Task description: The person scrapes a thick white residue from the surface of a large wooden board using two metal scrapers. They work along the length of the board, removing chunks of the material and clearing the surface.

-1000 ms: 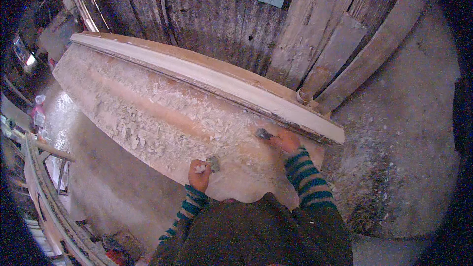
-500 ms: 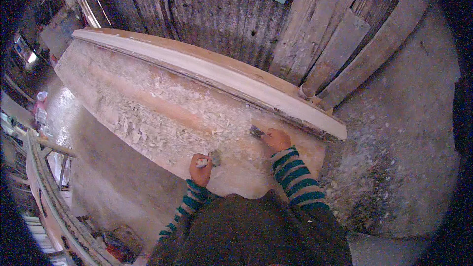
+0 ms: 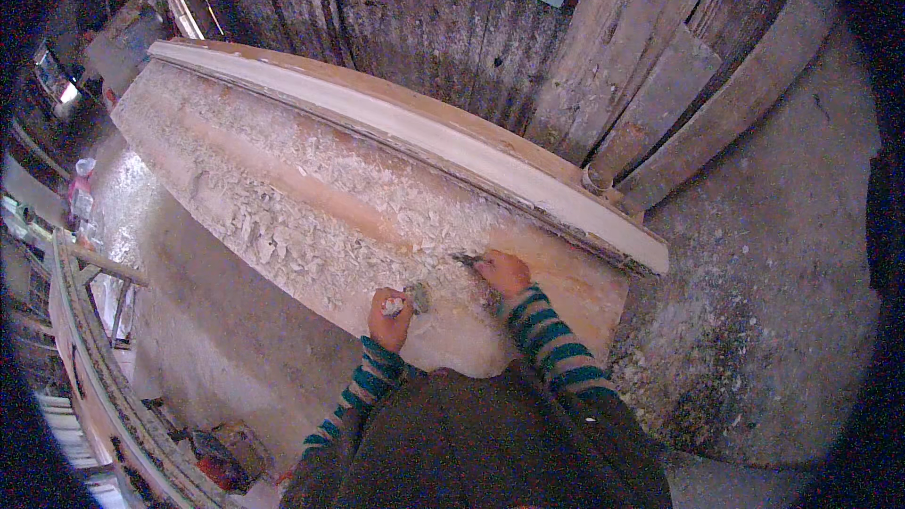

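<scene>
Flakes of pale, peeled material (image 3: 283, 226) cover much of a long, tapered board (image 3: 452, 344) in front of me. My right hand (image 3: 506, 273) is closed on a small scraper (image 3: 465, 259), its dark flat blade pointing left into the flakes. Nearer to me, my left hand (image 3: 387, 322) is a fist by the board's near edge. It grips a scraper-like tool with a greyish flat end (image 3: 418, 298); a whitish lump, perhaps the handle's end, shows at the fingers. The fingers hide the rest of both tools.
A raised pale rail (image 3: 424, 146) runs along the board's far side. A small cup (image 3: 597, 177) stands behind its right end, near leaning planks (image 3: 603, 47). Corrugated sheeting (image 3: 415, 28) forms the wall. Debris lies on the floor (image 3: 716, 368) at right; a curved frame (image 3: 85, 339) stands at left.
My right hand and its scraper have moved left and slightly nearer, toward the flakes. The left hand has shifted only slightly. The whole view has also shifted a little.
</scene>
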`<action>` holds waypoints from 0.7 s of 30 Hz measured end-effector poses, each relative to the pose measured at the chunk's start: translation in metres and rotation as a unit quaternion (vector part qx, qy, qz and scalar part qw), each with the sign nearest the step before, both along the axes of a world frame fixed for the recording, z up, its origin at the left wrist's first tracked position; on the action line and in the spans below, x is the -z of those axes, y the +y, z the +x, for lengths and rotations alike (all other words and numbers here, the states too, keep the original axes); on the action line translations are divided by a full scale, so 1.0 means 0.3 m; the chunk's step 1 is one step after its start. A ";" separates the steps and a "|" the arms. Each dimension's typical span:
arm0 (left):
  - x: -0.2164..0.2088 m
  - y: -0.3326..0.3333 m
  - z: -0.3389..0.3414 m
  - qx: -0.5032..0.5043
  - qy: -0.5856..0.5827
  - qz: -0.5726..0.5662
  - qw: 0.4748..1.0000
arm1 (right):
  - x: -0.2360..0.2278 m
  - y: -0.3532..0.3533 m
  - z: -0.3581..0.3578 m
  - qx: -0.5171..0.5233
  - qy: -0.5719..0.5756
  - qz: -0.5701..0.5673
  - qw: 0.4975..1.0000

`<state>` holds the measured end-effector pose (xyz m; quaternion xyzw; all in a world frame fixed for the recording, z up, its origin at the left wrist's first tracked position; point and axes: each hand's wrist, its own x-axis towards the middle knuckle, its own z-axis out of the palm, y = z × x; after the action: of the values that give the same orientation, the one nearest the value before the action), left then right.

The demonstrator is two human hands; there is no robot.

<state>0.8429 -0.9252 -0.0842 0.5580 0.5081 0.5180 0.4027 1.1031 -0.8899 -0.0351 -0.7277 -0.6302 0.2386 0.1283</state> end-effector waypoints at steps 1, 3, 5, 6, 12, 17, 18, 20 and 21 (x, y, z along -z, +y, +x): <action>-0.033 -0.001 0.006 0.001 -0.002 -0.006 1.000 | -0.026 0.028 -0.031 0.003 -0.010 -0.002 1.000; -0.063 0.001 -0.004 0.001 0.026 -0.012 1.000 | -0.095 0.050 -0.072 0.007 -0.028 -0.005 1.000; -0.057 0.001 -0.016 -0.004 0.073 -0.015 0.997 | -0.189 -0.003 -0.024 -0.012 0.022 -0.003 1.000; -0.070 -0.004 -0.014 -0.009 0.043 -0.018 0.999 | -0.211 -0.034 0.027 -0.027 0.047 -0.002 0.999; -0.085 -0.008 0.006 -0.011 0.033 -0.007 0.999 | -0.110 -0.223 0.300 0.002 -0.071 -0.073 0.995; -0.103 -0.003 0.008 0.002 0.047 -0.021 0.999 | -0.016 -0.041 0.057 -0.011 0.072 0.137 0.988; -0.097 -0.002 0.012 0.007 0.036 -0.024 0.999 | 0.003 0.032 -0.025 0.010 0.023 0.085 0.996; -0.073 0.000 0.000 0.005 0.013 -0.025 1.000 | -0.018 0.139 -0.070 0.017 -0.029 0.030 0.999; -0.057 -0.003 -0.014 -0.001 -0.001 -0.031 1.000 | -0.031 0.159 -0.059 0.014 -0.029 0.027 0.999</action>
<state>0.8386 -0.9261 -0.0672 0.5442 0.5245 0.5025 0.4198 1.0855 -0.8424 -0.0258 -0.7390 -0.6298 0.1991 0.1327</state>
